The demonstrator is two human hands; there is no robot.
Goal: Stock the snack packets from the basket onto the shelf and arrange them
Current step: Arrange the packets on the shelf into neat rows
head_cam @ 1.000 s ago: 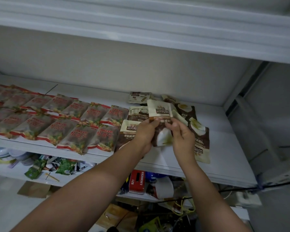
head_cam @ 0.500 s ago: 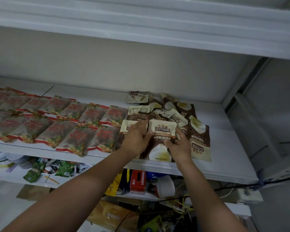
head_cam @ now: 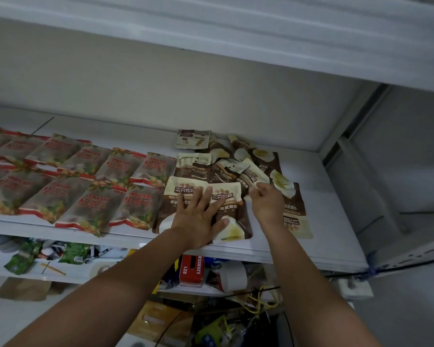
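I see a dim, bluish, slightly soft picture; the shelf (head_cam: 323, 221) is evenly lit, clutter (head_cam: 236, 319) beneath lies shadowed, edges bow.

Head camera looks forward and slightly down, close on the white shelf (head_cam: 323, 211)

Your left hand (head_cam: 198, 216) lies flat, fingers spread, on the front packet (head_cam: 232, 229) at the near edge of the shelf (head_cam: 323, 216). Your right hand (head_cam: 267, 204) pinches that packet's top right corner. Similar brown-and-cream packets (head_cam: 226, 169) pile behind it, and red-printed packets (head_cam: 90, 186) lie in rows to the left.
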